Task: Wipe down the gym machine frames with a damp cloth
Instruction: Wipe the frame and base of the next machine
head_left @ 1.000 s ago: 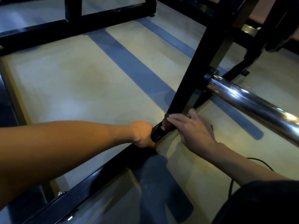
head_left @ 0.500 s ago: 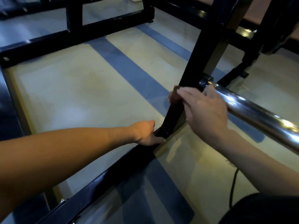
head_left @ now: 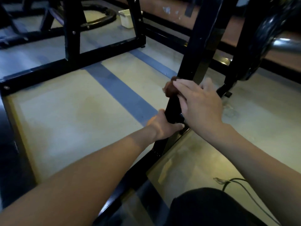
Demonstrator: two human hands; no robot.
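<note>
Cloth (head_left: 170, 88), dark brown and bunched, sits against the black slanted upright (head_left: 193, 66) of the gym machine frame, partway up the post and above the floor-level base rail (head_left: 140, 173). The right hand (head_left: 200, 103) presses the cloth onto the upright; its fingers (head_left: 182, 86) lie nearly straight and close together over the wad, and the thumb is on the far side of the post. The left hand (head_left: 162, 126) rests lower, at the foot of the same upright where it meets the base rail, with the thumb (head_left: 176, 126) stretched along the joint and the remaining fingers wrapped behind the post, mostly hidden.

Floor surface: smooth and pale beige, with a dull sheen, crossed by two diagonal grey-blue stripes (head_left: 123, 93). A second black frame (head_left: 71, 36) with bolted joints stands on the floor beyond the left arm. A white rectangular tub (head_left: 126, 18) stands on the floor behind that frame, near a curved black tube. A chrome bar (head_left: 286, 44) enters from the upper right edge, beside a dark rounded part whose identity cannot be determined. A reddish-brown band runs along the far wall base. A thin black cable (head_left: 241, 188) lies on the floor near the person's dark-clothed knee (head_left: 203, 207) at the lower right.
</note>
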